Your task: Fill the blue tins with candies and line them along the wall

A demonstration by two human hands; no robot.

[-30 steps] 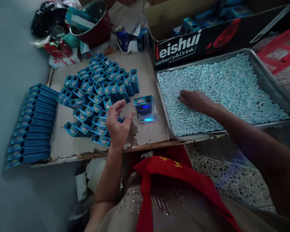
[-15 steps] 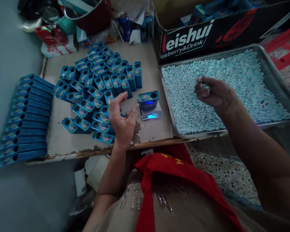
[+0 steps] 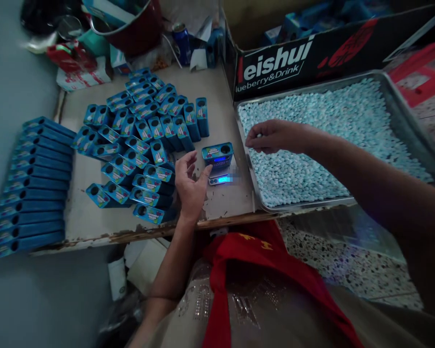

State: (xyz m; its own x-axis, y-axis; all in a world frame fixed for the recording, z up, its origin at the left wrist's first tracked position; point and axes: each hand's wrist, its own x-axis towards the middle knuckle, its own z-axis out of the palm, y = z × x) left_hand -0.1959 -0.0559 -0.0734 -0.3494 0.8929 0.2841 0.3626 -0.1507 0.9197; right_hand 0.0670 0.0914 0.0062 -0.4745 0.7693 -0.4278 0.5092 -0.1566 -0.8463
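Observation:
A small blue box (image 3: pixel 217 153) with a round hole in its top stands on a digital scale (image 3: pixel 217 181) with a lit display. My left hand (image 3: pixel 191 186) is open beside it, fingers apart, thumb close to the box's lower corner; whether it touches, I cannot tell. Over the left side of a metal tray (image 3: pixel 264 205), my right hand (image 3: pixel 266 137) is closed, with a pale candy (image 3: pixel 259 136) showing between its fingers. Pale blue and white candies (image 3: pixel 311 179) cover most of the tray. Left of my left hand stand several more blue boxes (image 3: pixel 145 181) with the same holes.
A row of blue boxes (image 3: pixel 32 193) lines the table's left edge. At the back are a red pot (image 3: pixel 137 34), a blue can (image 3: pixel 181 44) and a red-and-white packet (image 3: pixel 81 75). A black carton (image 3: pixel 275 65) holding blue boxes stands behind the tray.
My right hand has moved left from above the middle of the candies to the tray's left side, staying closed. My left hand has come nearer to the box on the scale. The view has shifted slightly.

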